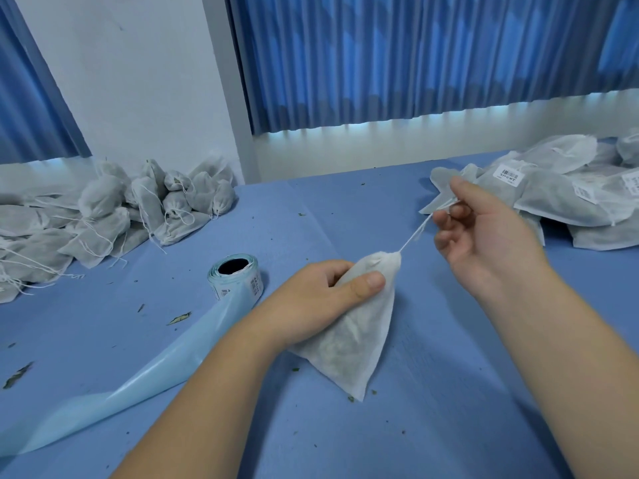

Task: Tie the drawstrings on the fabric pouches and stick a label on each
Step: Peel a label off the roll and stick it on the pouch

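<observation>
The blue table [345, 209] carries a label roll [235, 276] left of centre. At the table's centre the left hand [311, 299] grips the gathered neck of a white pouch [352, 337], thumb pressed on the fabric. The right hand [487, 240] pinches its drawstring [415, 233] taut between thumb and forefinger, other fingers loosely curled.

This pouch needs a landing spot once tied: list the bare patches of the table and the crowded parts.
Free: the blue table between the left heap of grey fabric pouches and the right pile of labelled pouches, beyond the pale blue label roll. Also the near right corner. Crowded: both piles and the roll's trailing backing strip.
</observation>
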Tool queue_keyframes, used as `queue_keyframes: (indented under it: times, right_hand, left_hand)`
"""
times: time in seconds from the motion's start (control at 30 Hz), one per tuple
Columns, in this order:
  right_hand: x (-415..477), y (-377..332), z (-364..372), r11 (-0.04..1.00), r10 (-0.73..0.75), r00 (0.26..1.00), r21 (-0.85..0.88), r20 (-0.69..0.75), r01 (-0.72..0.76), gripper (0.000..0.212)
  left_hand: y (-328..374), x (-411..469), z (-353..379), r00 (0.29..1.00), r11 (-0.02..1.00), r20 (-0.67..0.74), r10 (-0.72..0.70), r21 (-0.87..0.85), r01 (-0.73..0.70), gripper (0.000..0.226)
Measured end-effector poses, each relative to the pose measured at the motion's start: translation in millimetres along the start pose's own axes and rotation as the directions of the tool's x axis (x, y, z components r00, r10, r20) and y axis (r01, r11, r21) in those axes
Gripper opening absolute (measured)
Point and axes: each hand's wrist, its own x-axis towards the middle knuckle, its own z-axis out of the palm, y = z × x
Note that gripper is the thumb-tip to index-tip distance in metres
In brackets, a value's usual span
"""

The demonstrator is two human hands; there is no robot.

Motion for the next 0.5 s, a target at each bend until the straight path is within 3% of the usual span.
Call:
queue_keyframes:
  times: [0.1,0.2,0.33,0.43,0.5]
  right_hand:
    - [-2,-3,-1,0.997,-0.07,0.998,-0.01,-0.004,0.07,0.017]
    - [-4,-4,0,0.993,-0.113,0.994,-0.025,-0.006,0.112,0.019]
    - [-6,-6,0,0.992,-0.123,0.992,-0.027,-0.029,0.122,0.022]
    - [-10,-6,2,0.984,-0.162,0.987,-0.074,-0.001,0.161,0.022]
    - [-14,-3,5,0.954,-0.236,0.97,-0.177,0.057,0.242,0.022]
  left_hand:
    - [-1,0,0,0.998,0.999,0.05,-0.04,-0.007,0.04,0.06]
    - [2,-1,1,0.993,0.994,0.1,-0.07,-0.078,0.078,0.034]
    - [5,0,1,0.983,0.96,0.096,-0.16,-0.216,0.177,0.022]
    - [3,2,5,0.991,0.969,-0.005,-0.137,-0.208,0.133,0.021]
    - [0,6,9,0.982,0.973,-0.134,-0.131,-0.209,0.101,0.035]
